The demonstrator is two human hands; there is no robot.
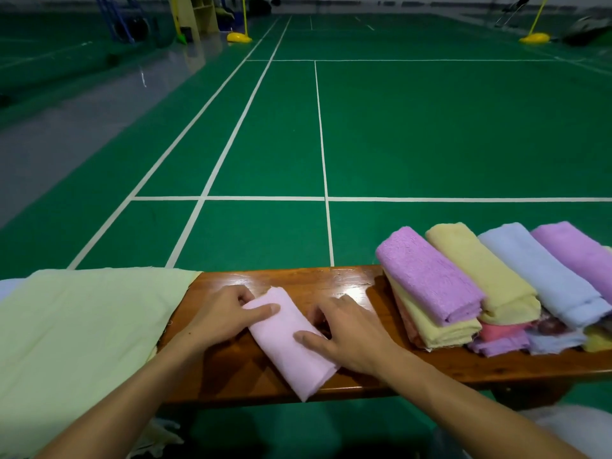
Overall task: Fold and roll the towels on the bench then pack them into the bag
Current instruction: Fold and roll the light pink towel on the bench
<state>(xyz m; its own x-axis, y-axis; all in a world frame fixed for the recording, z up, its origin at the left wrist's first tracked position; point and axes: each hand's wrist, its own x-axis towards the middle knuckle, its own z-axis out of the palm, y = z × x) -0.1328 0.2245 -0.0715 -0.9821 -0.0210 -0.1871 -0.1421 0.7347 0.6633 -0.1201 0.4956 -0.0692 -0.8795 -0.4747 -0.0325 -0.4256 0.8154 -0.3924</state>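
While rolled pink towel (291,339) lies mid-bench (347,283), long axis diagonal, far end toward upper left, near end overhanging front edge toward lower right. Left hand (225,313): at far end of roll, thumb laid flat across top, other fingers curled at the roll's far-left side, apparently holding it. Right hand (347,336): on right flank of roll, thumb resting on top, fingers bent down on far side, appearing to steady it. Both hands touching roll, one on each side; neither nearer. Pale green cloth (82,326): spread flat over left end of bench, just beside left hand; possibly the bag, cannot tell. Finished rolls (490,276), purple, yellow, blue, purple: side by side on right end, atop folded towels (440,329). Judgement: roll looks complete; next move likely lift along its axis, toward left or right.
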